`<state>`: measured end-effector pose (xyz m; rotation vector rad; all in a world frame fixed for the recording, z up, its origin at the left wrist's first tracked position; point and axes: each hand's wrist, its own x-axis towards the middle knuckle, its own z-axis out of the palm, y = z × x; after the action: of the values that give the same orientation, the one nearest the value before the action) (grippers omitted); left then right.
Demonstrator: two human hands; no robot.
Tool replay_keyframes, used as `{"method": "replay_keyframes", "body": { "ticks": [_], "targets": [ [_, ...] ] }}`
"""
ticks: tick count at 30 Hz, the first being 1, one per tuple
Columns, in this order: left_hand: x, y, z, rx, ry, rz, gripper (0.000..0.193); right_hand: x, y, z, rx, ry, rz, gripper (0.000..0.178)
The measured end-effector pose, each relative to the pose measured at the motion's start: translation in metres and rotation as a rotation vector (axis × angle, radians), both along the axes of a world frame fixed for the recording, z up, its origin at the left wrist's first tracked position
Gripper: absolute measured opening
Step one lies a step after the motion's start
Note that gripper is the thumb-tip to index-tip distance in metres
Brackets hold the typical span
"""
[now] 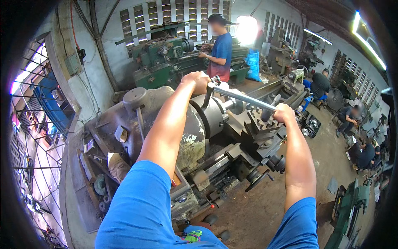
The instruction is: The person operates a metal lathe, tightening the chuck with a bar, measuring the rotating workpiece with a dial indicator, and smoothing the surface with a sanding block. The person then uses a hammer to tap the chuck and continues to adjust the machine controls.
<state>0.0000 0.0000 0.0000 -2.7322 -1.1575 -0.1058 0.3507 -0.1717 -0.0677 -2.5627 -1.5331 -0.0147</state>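
Note:
A large grey lathe chuck point(213, 117) sits on the worn headstock point(191, 139) in front of me. A dark chuck key point(209, 93) stands at the top of the chuck, with a long silver metal pipe point(244, 98) reaching from its head toward the right. My left hand point(196, 81) is closed at the key's handle end; what lies inside its fingers is partly hidden. My right hand point(284, 113) is wrapped around the pipe's far right end. Below the pipe, near my right hand, is the tool post point(259, 129) on the carriage.
A handwheel point(258, 179) juts from the lathe's front. A tray point(85, 189) of loose parts lies left. Behind, a co-worker point(220, 47) stands at a green lathe point(161, 58). More people sit at right, near a fan point(335, 98). A green machine point(350, 216) stands at lower right.

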Motion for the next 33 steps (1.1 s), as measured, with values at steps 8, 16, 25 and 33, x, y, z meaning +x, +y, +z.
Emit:
{"method": "replay_keyframes", "body": {
  "ticks": [8,16,25,33],
  "targets": [
    [-0.004,0.025,-0.006,0.044,-0.073,-0.057,0.028,0.001,0.016,0.013,-0.022,-0.096,-0.008,0.038],
    [-0.003,0.044,-0.024,0.190,-0.130,-0.139,0.022,0.007,0.021,0.000,0.066,-0.147,-0.002,0.031],
    [-0.005,0.073,-0.021,0.289,-0.049,-0.226,0.031,-0.026,-0.012,0.016,0.092,-0.121,-0.069,0.031],
    [-0.001,0.027,-0.016,0.147,-0.039,-0.053,0.022,0.009,-0.015,-0.004,0.063,-0.100,0.080,0.033]
  ]
}}
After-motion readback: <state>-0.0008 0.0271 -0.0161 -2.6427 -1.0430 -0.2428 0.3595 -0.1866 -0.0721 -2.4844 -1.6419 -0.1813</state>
